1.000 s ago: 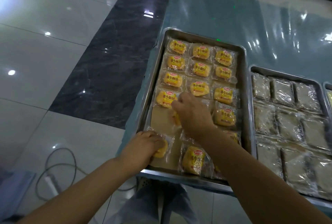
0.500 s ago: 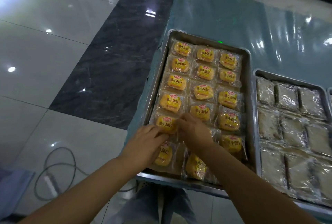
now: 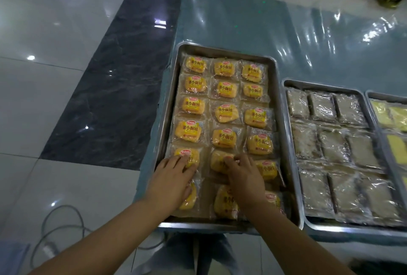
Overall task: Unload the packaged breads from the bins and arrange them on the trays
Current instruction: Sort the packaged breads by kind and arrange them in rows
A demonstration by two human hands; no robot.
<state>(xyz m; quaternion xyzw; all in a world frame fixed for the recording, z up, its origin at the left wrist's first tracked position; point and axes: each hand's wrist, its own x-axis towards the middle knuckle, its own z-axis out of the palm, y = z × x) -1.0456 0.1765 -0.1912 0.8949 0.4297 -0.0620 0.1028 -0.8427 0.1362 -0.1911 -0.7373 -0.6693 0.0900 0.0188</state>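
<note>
Left hand (image 3: 174, 177) lies flat, fingers nearly straight, pressing on a packaged bread (image 3: 186, 153) in the left column, fifth row from the far end. Right hand (image 3: 244, 177) sits on the neighbouring pack (image 3: 217, 161) in the middle column with its fingers bent and their tips on the wrapper; I cannot tell whether they pinch the film or only press it.

Both packs lie in the steel tray (image 3: 226, 51), a shallow rectangular pan of dull brushed metal with rounded corners. It holds the small breads (image 3: 222, 89) in three columns. Each is a soft orange-yellow bun sealed in crinkled clear film with a red and yellow label. The forearms cross the near row, hiding parts of the packs there. Tan lining paper (image 3: 206, 197) shows between them.

Just beside it on the right stands a second tray (image 3: 321, 86), filled with flat brownish squares (image 3: 332, 144) in glossy wrap. A third tray (image 3: 387, 96) at the frame's edge carries pale yellow slabs (image 3: 396, 118).

All three rest on a table (image 3: 242, 21) covered with a shiny blue-green plastic sheet that wrinkles and glares. To the left is polished floor: white tiles (image 3: 55, 21) and a dark veined band (image 3: 114, 98). A grey cable (image 3: 61, 227) loops there.
</note>
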